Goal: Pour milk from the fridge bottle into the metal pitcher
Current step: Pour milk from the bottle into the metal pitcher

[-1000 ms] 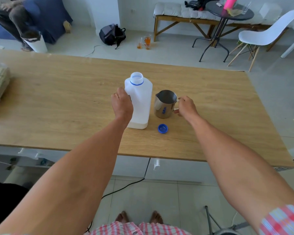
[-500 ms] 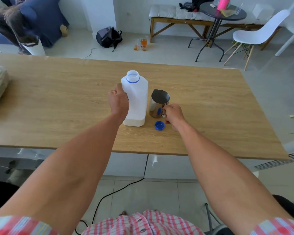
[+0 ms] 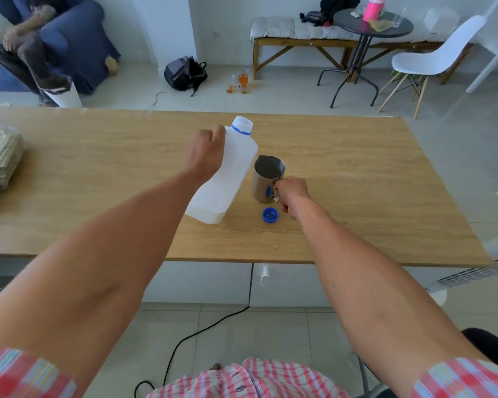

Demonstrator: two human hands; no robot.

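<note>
Since half a second ago the milk bottle (image 3: 223, 179) has tipped, its uncapped mouth leaning toward the upper right, gripped by the left hand (image 3: 206, 152) with fingers curled round its shoulder. At frame centre the right hand (image 3: 290, 192) pinches the handle of the upright metal pitcher (image 3: 266, 179), just above the blue cap (image 3: 270, 215) on the wooden table (image 3: 371, 182).

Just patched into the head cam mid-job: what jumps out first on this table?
The white bottle at the middle of the wooden table, uncapped and tilted with its neck toward the pitcher, gripped near the top by the left hand. The metal pitcher stands upright just right of it, the right hand holding its handle. The blue cap lies on the table in front of the pitcher.
</note>
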